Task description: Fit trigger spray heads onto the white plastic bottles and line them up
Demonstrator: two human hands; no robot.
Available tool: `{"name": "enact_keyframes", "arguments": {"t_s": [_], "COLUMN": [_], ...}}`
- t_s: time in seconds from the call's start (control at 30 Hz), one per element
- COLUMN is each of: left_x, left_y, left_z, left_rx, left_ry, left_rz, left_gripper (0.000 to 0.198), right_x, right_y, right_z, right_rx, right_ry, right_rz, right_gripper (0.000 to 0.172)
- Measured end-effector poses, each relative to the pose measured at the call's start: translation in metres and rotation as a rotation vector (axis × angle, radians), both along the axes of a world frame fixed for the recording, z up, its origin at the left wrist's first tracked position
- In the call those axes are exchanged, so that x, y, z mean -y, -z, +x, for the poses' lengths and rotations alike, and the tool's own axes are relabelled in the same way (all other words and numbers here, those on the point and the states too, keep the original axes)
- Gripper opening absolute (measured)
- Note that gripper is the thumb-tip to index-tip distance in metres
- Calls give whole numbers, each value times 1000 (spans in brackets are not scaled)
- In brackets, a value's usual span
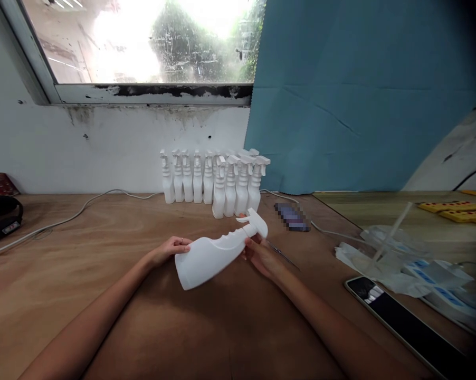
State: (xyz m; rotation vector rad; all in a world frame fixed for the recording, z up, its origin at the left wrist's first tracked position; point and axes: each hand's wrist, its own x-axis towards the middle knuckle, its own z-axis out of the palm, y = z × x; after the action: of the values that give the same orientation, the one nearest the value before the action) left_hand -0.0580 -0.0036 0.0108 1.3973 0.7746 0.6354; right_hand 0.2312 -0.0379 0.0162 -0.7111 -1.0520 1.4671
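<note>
A white spray bottle (214, 256) is held tilted above the wooden table, its trigger head (256, 222) up and to the right. My left hand (170, 250) grips the bottle near its base, thumb on top. At the neck, just below the trigger head, my right hand (259, 254) is closed around it, with some fingers hidden behind the bottle. Behind my hands, several similar white spray bottles (219, 203) stand upright in a cluster by the wall. A thin metal tool (283, 255) lies on the table beside my right hand; its kind is unclear.
On the right lie a large phone (404, 322), a power strip (439, 287) and crumpled clear plastic (384, 243). A blurred-out flat item (292, 217) sits behind my right hand. A white cable (83, 208) crosses the back left, near a black strap-like object (2, 219).
</note>
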Motion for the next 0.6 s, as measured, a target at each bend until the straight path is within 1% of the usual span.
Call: {"name": "enact_keyframes", "arguments": {"t_s": [0.03,0.07,0.17,0.23,0.33,0.4,0.47,0.53,0.6], "left_x": [0,-1,-7,-13,-26,-38,-49,-61,-70], "left_y": [1,2,9,13,18,21,24,26,28], "left_z": [-1,-1,0,1,2,6,12,22,34], "left_rx": [27,69,202,235,170,80,0,-55,-104], "left_ry": [-10,-52,-279,-440,-614,-716,-788,-827,-851], "left_rz": [4,22,127,196,309,397,446,461,481], "left_gripper": [47,49,54,54,47,45,45,43,41], "right_x": [0,-1,-3,-6,-10,-8,3,26,56], "right_y": [0,-1,2,9,19,19,10,-7,-22], "right_z": [-1,-1,-1,-1,-2,-6,-14,-27,-43], "right_rx": [-2,11,138,252,421,569,688,722,709], "right_ry": [-10,-14,-4,-2,-2,-2,-9,-65,-285], "right_rz": [6,19,71,101,184,286,387,453,519], "right_gripper": [48,49,52,49,36,27,19,15,19]}}
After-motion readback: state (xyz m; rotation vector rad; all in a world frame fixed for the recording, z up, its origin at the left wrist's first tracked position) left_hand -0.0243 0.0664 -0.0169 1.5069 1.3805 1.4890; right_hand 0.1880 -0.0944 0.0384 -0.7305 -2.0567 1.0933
